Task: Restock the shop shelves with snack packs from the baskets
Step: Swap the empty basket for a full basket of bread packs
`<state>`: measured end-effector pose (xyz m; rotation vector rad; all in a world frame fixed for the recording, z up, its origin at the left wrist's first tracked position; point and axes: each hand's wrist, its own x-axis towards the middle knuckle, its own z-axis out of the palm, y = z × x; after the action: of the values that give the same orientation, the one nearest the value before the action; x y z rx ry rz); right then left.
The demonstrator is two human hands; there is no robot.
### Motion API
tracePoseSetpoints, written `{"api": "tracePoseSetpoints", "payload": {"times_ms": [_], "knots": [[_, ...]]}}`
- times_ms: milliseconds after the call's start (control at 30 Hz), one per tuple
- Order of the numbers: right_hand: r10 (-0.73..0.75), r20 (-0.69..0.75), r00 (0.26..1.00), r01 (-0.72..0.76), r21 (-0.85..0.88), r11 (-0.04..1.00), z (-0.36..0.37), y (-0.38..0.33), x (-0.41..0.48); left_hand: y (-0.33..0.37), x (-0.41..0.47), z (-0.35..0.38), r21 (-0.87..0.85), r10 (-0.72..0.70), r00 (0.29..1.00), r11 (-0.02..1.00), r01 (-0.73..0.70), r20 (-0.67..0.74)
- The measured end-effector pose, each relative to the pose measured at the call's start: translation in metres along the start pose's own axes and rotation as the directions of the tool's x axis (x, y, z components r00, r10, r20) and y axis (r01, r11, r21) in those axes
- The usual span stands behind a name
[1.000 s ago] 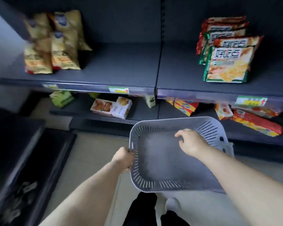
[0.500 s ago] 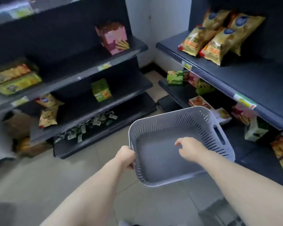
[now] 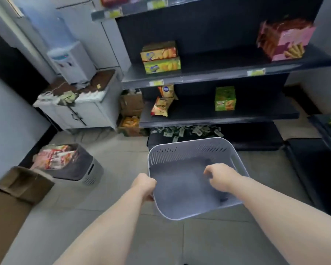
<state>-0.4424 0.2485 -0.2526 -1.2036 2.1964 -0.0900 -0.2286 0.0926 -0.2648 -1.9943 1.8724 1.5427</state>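
Far left on the floor, near the wall, I see a dark basket (image 3: 73, 165) heaped with snack packs (image 3: 54, 157), a cardboard box (image 3: 25, 181) just beside it. That looks like my next supply.

My left hand (image 3: 144, 185) is clenched on the left rim of the pale basket (image 3: 187, 150), fingers wrapped over the edge. The pale basket hangs above the floor tiles in front of the shelving and shows only its bare bottom, so I judge it is emptied.

My right hand (image 3: 221, 175) sits inside the pale basket toward its right wall, fingers curled loosely; I cannot tell whether they grip the rim or simply rest there.

Right of that, the shelves (image 3: 227, 70) carry a few boxes near their left and right ends, with wide gaps between.

The risk as I see it: if only the left hand truly carries the pale basket, it could tip or swing and knock the loose packets on the bottom shelf edge.
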Motion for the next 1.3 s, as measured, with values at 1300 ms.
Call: {"api": "tracePoseSetpoints", "payload": {"times_ms": [1300], "knots": [[-0.496,0.497,0.712,0.676,-0.296,0.674,0.146,-0.656,0.339,-0.312,0.205,-0.455,-0.907,-0.848,0.505,0.329,0.262,-0.162]]}}
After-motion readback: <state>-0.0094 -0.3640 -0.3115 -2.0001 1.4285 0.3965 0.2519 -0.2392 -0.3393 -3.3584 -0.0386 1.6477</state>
